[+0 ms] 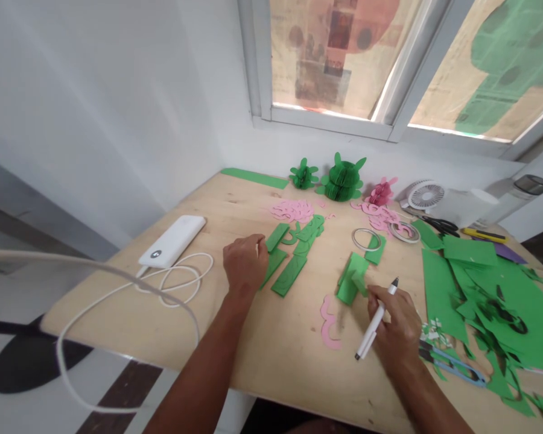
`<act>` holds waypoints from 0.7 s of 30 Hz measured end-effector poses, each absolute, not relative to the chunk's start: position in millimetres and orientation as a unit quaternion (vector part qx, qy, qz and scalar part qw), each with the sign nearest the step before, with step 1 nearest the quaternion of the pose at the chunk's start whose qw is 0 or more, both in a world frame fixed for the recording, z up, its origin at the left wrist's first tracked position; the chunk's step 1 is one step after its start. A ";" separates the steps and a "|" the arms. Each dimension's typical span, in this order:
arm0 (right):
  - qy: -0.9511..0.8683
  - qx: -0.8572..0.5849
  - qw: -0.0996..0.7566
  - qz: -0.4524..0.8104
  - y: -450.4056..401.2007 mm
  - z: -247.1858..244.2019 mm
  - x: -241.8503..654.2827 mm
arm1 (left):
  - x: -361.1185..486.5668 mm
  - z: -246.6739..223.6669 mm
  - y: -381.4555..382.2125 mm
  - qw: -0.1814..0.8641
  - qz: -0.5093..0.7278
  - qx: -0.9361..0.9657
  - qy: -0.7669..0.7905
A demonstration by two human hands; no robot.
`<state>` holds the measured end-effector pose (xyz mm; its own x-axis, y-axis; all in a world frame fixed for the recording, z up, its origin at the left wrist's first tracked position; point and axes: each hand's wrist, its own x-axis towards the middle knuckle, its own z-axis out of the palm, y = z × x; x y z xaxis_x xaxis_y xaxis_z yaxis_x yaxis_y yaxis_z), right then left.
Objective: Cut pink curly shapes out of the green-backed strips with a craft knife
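Note:
My left hand is closed, its fingertips at the end of a folded green paper strip. Beside it lie more green strips, some with curved outlines drawn on them. My right hand holds a white pen slantwise between its fingers, with the dark tip pointing up and away. Its fingertips reach the edge of a folded green paper piece; whether they grip it I cannot tell. A wavy pink paper cutout lies flat between my hands.
A white power bank with a looped cable is at left. Pink cutouts, tape rings and green honeycomb paper figures are farther back. At right are green sheets, blue-handled scissors, black scissors and a small fan.

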<state>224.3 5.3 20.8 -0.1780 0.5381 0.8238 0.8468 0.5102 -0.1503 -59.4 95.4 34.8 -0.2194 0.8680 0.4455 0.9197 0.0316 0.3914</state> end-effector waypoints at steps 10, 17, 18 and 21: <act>-0.747 -0.458 0.447 -0.180 3.3 26.2 221.1 | -61.5 31.0 98.7 0.023 -0.344 -0.618 -0.707; -0.751 -0.450 0.450 -0.174 3.5 25.4 222.3 | -59.9 32.2 97.3 0.016 -0.354 -0.599 -0.718; -0.751 -0.451 0.450 -0.173 3.5 25.1 222.5 | -59.4 32.3 97.0 0.015 -0.357 -0.595 -0.720; -0.746 -0.460 0.450 -0.171 3.5 24.1 222.4 | -58.2 32.7 96.1 0.008 -0.362 -0.589 -0.722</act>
